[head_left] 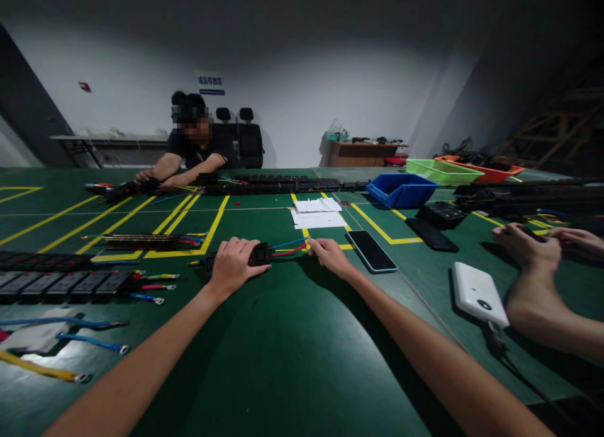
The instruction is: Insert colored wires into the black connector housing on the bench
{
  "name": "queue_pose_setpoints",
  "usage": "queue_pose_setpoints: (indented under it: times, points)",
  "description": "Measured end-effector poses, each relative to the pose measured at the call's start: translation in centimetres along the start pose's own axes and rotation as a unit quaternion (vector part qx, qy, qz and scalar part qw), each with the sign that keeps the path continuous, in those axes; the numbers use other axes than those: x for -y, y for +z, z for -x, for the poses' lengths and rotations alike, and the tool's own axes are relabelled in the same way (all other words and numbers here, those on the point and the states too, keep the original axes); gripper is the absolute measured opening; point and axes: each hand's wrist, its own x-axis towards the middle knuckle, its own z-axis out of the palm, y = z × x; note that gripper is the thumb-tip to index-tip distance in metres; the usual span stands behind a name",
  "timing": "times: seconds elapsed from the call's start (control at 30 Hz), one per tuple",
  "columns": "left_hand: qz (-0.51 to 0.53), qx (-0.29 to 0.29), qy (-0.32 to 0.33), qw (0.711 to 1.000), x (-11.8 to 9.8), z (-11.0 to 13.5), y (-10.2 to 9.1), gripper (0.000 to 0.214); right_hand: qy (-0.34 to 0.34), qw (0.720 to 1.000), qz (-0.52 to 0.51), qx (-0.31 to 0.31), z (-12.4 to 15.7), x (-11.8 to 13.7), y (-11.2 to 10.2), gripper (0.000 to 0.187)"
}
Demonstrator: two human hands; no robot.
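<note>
My left hand (237, 264) lies over a short black socket strip (260, 254) on the green table, its fingers wrapped round the strip. From the strip's right end run a blue and a red wire (289, 246). Their far ends reach my right hand (327, 254), whose thumb and fingers are pinched on the wire ends; the exact grip is partly hidden. To the left lies a narrow black strip (146, 241) with wires at its right end. Nearer me rests a longer black socket strip (70, 286) whose coloured wires end in ring terminals.
White papers (318, 211), a phone (372, 250), a white power bank (479, 292) and a blue bin (401, 190) stand ahead and right. A co-worker's hands (533, 245) are at the right edge. Another person (201, 141) works across the table.
</note>
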Motion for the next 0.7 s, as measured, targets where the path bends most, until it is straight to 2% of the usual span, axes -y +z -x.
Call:
queue_pose_setpoints:
  times: [0.3,0.53,0.7]
  points:
    - [0.012,-0.028,0.0,1.0,0.01,0.05,-0.23,0.056,0.029,0.994,-0.109,0.014,0.02,0.62,-0.41,0.042]
    - [0.023,-0.07,0.027,0.997,0.19,0.11,-0.08,0.056,0.056,0.982,-0.179,0.028,-0.11,0.78,-0.39,0.045]
    - [0.033,-0.059,0.054,0.996,0.39,0.13,0.18,0.058,0.086,0.974,-0.209,0.024,-0.2,0.72,-0.31,0.054]
